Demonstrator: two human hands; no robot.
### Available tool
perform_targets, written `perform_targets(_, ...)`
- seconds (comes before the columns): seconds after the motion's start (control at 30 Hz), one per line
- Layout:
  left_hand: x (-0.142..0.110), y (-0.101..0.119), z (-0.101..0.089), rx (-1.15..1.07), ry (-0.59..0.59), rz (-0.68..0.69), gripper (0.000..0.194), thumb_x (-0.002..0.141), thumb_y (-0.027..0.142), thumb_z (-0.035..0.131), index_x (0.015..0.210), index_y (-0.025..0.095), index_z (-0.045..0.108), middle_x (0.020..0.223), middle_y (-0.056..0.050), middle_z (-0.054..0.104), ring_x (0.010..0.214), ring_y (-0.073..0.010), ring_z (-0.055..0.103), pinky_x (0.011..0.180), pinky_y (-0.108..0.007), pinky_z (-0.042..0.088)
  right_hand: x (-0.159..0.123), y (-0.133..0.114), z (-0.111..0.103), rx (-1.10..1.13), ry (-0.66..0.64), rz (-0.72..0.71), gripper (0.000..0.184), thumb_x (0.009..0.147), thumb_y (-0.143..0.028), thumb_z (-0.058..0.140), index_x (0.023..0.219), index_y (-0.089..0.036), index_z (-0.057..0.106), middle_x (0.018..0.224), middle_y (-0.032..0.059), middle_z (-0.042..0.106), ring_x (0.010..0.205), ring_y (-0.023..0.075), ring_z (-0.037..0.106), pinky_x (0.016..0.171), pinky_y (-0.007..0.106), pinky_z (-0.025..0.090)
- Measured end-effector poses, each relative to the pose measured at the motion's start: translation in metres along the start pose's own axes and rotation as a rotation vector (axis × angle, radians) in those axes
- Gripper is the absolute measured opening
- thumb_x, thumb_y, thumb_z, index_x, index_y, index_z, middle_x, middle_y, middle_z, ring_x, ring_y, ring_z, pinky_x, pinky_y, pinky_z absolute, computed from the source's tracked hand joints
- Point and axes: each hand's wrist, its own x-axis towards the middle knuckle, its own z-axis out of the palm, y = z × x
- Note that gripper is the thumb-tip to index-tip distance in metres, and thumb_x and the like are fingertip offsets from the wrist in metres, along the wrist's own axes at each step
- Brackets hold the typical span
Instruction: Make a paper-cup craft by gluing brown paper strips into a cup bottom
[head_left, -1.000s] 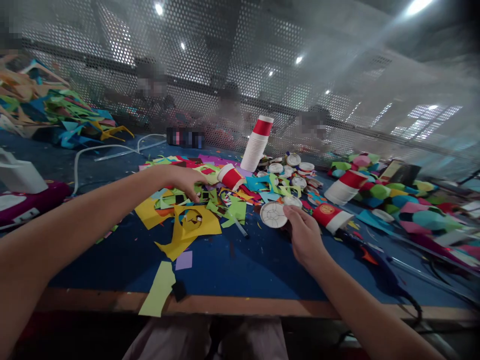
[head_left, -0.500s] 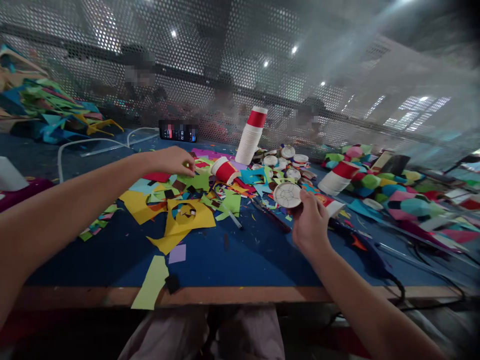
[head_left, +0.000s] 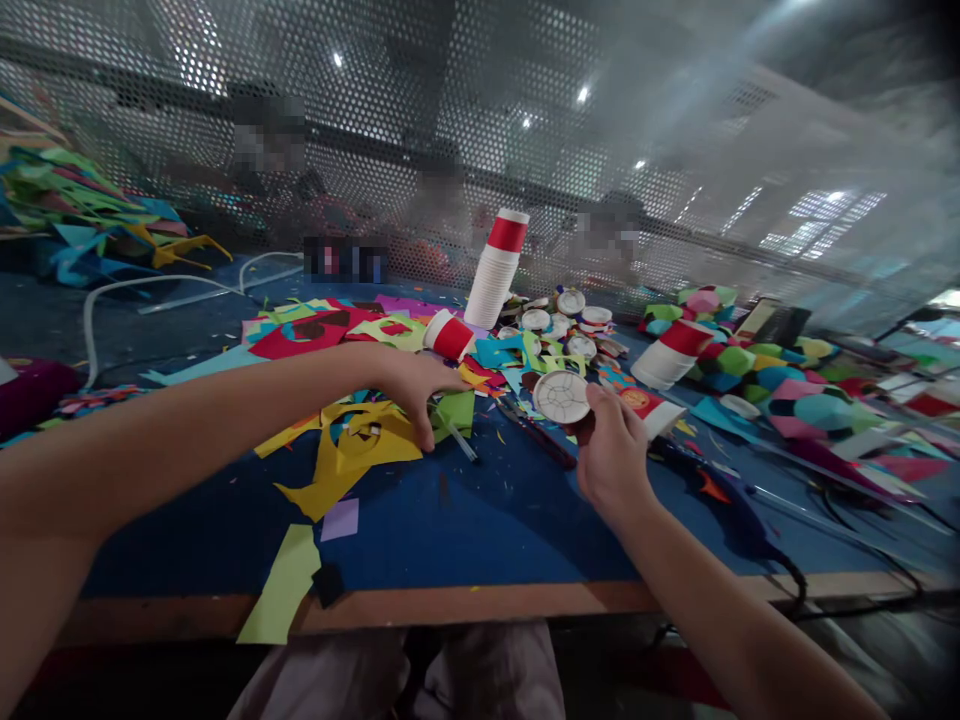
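My right hand (head_left: 616, 450) pinches the edge of a round white disc (head_left: 561, 398), which looks like the base of a paper cup and has thin dark lines drawn on its face. Over the paper scraps, my left hand (head_left: 420, 388) hangs with thumb and fingers apart. Green paper (head_left: 454, 412) and a clear pen (head_left: 463, 443) lie right beside its fingertips. Just below the hand is a yellow sheet (head_left: 364, 450) with a round hole. A red and white paper cup (head_left: 450, 335) lies tipped over behind it.
A tall stack of paper cups (head_left: 496, 270) leans at the back, next to a pile of similar discs (head_left: 570, 302). Scissors (head_left: 540, 435) and a dark blue corded tool (head_left: 731, 505) lie on the blue table (head_left: 480, 540). Coloured paper balls (head_left: 817, 400) fill the right side.
My left hand has moved right and toward me, from the scraps on the left to beside the pen. My right hand still holds the disc, its view shifted slightly left.
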Motion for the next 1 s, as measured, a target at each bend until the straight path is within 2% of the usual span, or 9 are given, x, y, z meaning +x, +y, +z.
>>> perform_targets(0.07, -0.001, -0.008, 0.000, 0.010, 0.013, -0.019, 0.087, 0.062, 0.054, 0.079, 0.141, 0.025, 0.055, 0.145, -0.010, 0.056, 0.127, -0.0317, 0.053, 0.100, -0.035, 0.043, -0.001, 0.000, 0.000, -0.004, 0.000, 0.002, 0.033, 0.063, -0.046, 0.077, 0.065, -0.019, 0.060, 0.065, -0.0043, 0.055, 0.057, 0.0102, 0.046, 0.050, 0.024, 0.034)
perform_targets(0.17, -0.010, -0.024, -0.005, 0.030, 0.081, -0.089, 0.045, 0.072, 0.034, 0.070, 0.115, 0.022, 0.071, 0.116, -0.007, 0.072, 0.104, -0.0258, 0.064, 0.087, -0.031, 0.046, -0.002, -0.001, 0.001, -0.008, -0.004, 0.009, 0.032, 0.063, -0.046, 0.077, 0.066, -0.019, 0.061, 0.065, -0.0041, 0.055, 0.058, 0.0105, 0.047, 0.050, 0.024, 0.035)
perform_targets(0.23, -0.017, -0.035, -0.010, 0.038, 0.135, -0.148, 0.032, 0.072, 0.023, 0.064, 0.102, 0.021, 0.074, 0.100, -0.005, 0.074, 0.092, -0.0233, 0.066, 0.079, -0.029, 0.045, -0.002, -0.001, 0.001, -0.010, -0.007, 0.015, 0.031, 0.064, -0.046, 0.077, 0.068, -0.019, 0.062, 0.065, -0.0038, 0.056, 0.058, 0.0108, 0.048, 0.051, 0.024, 0.036)
perform_targets(0.33, -0.029, -0.056, -0.019, 0.017, 0.236, -0.224, 0.033, 0.072, 0.020, 0.061, 0.103, 0.023, 0.073, 0.098, -0.003, 0.075, 0.090, -0.0218, 0.066, 0.078, -0.028, 0.045, -0.003, -0.001, 0.001, -0.014, -0.011, 0.023, 0.030, 0.064, -0.045, 0.077, 0.069, -0.019, 0.062, 0.065, -0.0037, 0.057, 0.058, 0.0110, 0.049, 0.050, 0.024, 0.037)
perform_targets(0.47, -0.047, -0.086, -0.033, -0.057, 0.362, -0.346, 0.048, 0.075, 0.033, 0.062, 0.121, 0.020, 0.067, 0.111, -0.007, 0.073, 0.099, -0.0240, 0.066, 0.082, -0.029, 0.047, -0.003, -0.002, 0.001, -0.022, -0.035, 0.031, 0.030, 0.066, -0.045, 0.076, 0.068, -0.019, 0.062, 0.063, -0.0038, 0.056, 0.056, 0.0102, 0.047, 0.049, 0.023, 0.035)
perform_targets(0.6, -0.064, -0.105, -0.040, -0.136, 0.427, -0.461, 0.066, 0.074, 0.045, 0.064, 0.135, 0.019, 0.059, 0.115, -0.008, 0.071, 0.099, -0.0256, 0.067, 0.082, -0.029, 0.049, -0.004, -0.004, 0.001, -0.026, -0.059, 0.031, 0.032, 0.065, -0.045, 0.077, 0.065, -0.019, 0.059, 0.060, -0.0050, 0.052, 0.053, 0.0093, 0.044, 0.047, 0.023, 0.033)
perform_targets(0.73, -0.075, -0.113, -0.040, -0.197, 0.451, -0.524, 0.072, 0.075, 0.046, 0.061, 0.143, 0.023, 0.052, 0.117, -0.006, 0.070, 0.098, -0.0247, 0.068, 0.079, -0.027, 0.051, -0.004, -0.005, 0.002, -0.030, -0.073, 0.034, 0.031, 0.066, -0.044, 0.077, 0.064, -0.019, 0.059, 0.058, -0.0054, 0.050, 0.052, 0.0089, 0.041, 0.046, 0.023, 0.031)
perform_targets(0.9, -0.079, -0.115, -0.042, -0.192, 0.453, -0.558, 0.058, 0.074, 0.049, 0.062, 0.127, 0.026, 0.068, 0.110, -0.003, 0.073, 0.099, -0.0263, 0.067, 0.083, -0.029, 0.050, -0.004, -0.006, 0.002, -0.033, -0.058, 0.048, 0.030, 0.063, -0.044, 0.077, 0.065, -0.018, 0.061, 0.059, -0.0045, 0.052, 0.054, 0.0094, 0.044, 0.047, 0.023, 0.034)
perform_targets(1.0, -0.071, -0.109, -0.045, -0.160, 0.463, -0.543, 0.059, 0.076, 0.055, 0.059, 0.125, 0.024, 0.069, 0.112, -0.004, 0.072, 0.105, -0.0298, 0.064, 0.091, -0.035, 0.048, -0.005, -0.007, 0.003, -0.034, -0.056, 0.050, 0.031, 0.063, -0.045, 0.077, 0.065, -0.018, 0.061, 0.060, -0.0043, 0.053, 0.053, 0.0094, 0.044, 0.046, 0.023, 0.034)
